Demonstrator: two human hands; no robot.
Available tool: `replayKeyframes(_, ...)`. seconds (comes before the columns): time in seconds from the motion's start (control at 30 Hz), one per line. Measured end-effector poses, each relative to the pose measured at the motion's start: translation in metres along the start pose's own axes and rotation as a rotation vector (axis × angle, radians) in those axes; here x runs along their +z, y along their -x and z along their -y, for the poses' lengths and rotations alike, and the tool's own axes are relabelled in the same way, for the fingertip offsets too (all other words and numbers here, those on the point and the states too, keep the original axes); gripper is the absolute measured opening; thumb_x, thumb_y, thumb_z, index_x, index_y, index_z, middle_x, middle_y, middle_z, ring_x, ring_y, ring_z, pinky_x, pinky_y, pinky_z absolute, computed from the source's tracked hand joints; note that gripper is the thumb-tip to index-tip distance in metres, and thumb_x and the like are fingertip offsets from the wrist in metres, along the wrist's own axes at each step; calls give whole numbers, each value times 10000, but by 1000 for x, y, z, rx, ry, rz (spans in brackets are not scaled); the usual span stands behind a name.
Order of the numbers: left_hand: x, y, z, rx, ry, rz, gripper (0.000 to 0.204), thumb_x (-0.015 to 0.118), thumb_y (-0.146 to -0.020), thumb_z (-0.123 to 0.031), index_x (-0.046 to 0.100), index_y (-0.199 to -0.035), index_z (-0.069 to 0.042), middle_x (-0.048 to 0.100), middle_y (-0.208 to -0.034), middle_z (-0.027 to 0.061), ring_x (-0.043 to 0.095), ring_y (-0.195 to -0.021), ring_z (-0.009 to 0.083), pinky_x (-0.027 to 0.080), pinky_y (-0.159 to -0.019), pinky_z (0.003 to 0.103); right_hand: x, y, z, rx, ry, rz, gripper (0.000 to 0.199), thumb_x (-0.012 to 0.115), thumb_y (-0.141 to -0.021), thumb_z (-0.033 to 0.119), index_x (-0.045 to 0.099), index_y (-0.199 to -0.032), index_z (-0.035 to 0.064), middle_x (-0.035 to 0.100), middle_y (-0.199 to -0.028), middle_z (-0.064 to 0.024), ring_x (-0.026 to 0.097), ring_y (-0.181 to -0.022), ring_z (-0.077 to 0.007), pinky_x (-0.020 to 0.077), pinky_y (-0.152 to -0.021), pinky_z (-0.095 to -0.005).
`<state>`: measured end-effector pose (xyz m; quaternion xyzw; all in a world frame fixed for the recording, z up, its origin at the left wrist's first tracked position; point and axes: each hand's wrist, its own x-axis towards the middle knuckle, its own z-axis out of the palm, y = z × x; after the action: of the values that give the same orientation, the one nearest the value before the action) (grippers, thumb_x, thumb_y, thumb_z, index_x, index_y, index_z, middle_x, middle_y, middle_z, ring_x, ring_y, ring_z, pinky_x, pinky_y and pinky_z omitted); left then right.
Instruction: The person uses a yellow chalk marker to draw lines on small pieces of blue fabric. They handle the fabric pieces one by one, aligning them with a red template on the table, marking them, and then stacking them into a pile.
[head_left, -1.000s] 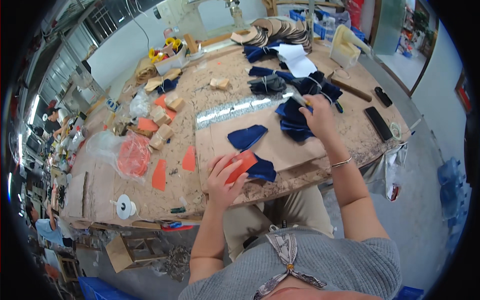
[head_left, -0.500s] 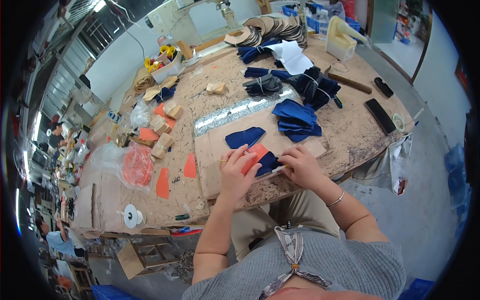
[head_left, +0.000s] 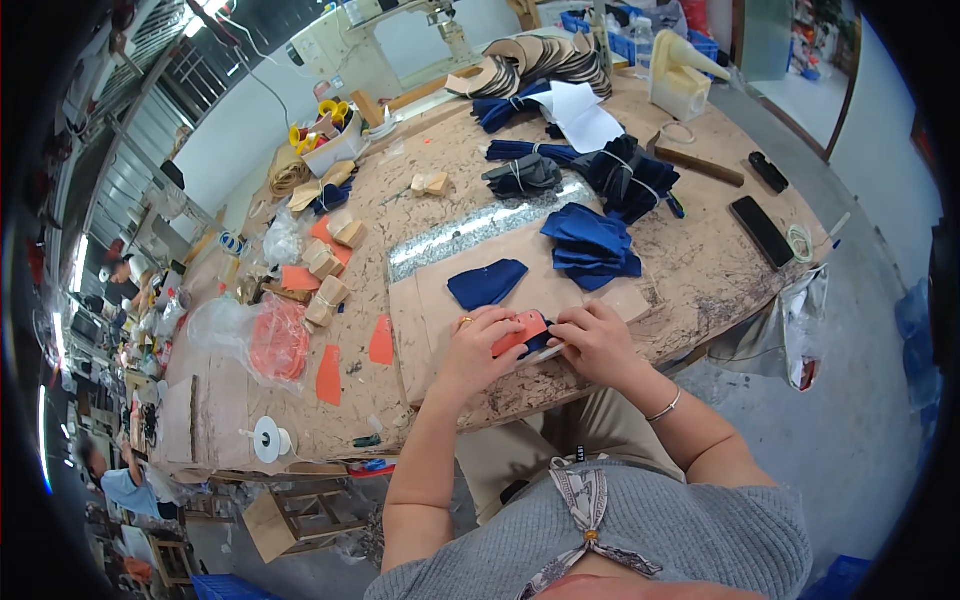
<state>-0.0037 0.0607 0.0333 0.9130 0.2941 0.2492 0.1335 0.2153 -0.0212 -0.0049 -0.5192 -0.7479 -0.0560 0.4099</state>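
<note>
My left hand [head_left: 481, 347] has its fingers bent over an orange pattern piece [head_left: 522, 331] and holds it down. Under that piece a dark blue fabric piece [head_left: 539, 343] shows at its lower right edge. My right hand [head_left: 594, 342] is closed at the right edge of these layers, its fingertips pressed together; what they pinch is hidden. The work lies at the near edge of a pale board [head_left: 425, 300]. Just beyond my left hand, another blue fabric piece [head_left: 487, 283] lies flat. Farther right is a loose stack of blue pieces [head_left: 592, 246].
Tied dark fabric bundles [head_left: 628, 178] and a white paper [head_left: 587, 117] lie behind the board. Two loose orange pieces [head_left: 381, 340], wooden-looking tied bundles [head_left: 325, 300] and a plastic bag [head_left: 276, 338] are on the left. A phone [head_left: 761, 232] rests at the right edge.
My right hand has drawn slightly closer to my left, its fingers now nearer the orange piece. The orange piece has shifted right and covers more of the blue fabric.
</note>
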Motion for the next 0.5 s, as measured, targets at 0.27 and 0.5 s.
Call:
replayKeyframes(0.27, 6, 2, 8, 14, 13, -5, 308, 808, -766, -222, 714, -1049, -146, 667, -1186, 6, 597, -1143, 229, 442, -966, 425, -14, -42, -18, 315, -456, -134, 149, 567, -983, 143, 632, -896, 41, 664, -865, -51, 608, -795, -176, 491, -741, -304)
replayKeyframes(0.5, 9, 5, 5, -28, 9, -13, 275, 794, -783, -240, 714, -1028, -146, 656, -1203, -12, 585, -1164, 216, 425, -980, 433, 14, -65, -17, 478, -829, 76, 146, 674, -932, 90, 572, -961, -10, 674, -789, -77, 672, -727, -135, 525, -654, -289)
